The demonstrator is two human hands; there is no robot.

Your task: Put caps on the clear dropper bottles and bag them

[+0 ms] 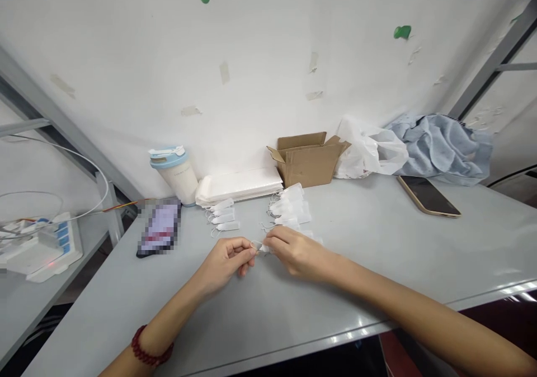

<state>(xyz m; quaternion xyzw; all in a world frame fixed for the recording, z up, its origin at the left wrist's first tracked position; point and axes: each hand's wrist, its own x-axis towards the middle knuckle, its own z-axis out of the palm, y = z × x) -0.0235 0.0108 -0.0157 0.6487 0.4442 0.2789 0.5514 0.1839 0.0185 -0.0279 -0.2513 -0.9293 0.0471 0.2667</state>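
Low over the grey table, my left hand point(232, 258) pinches a thin white string loop point(255, 244) between thumb and fingers. My right hand point(293, 251) is closed at the other end, on what looks like the narrow tip of a small white tag point(264, 248), most of it hidden by the fingers. Just beyond the right hand lies an overlapping group of whitish tags point(293, 203) with strings pointing left. A smaller row of similar tags point(222, 216) sits apart from it, further left.
Along the wall stand a blue-lidded cup point(178, 175), a stack of white envelopes point(241, 185), an open cardboard box point(310, 164), a plastic bag point(364, 147) and bluish cloth point(444, 147). Phones lie left point(161, 229) and right point(430, 195). A power strip point(54, 248) is at far left.
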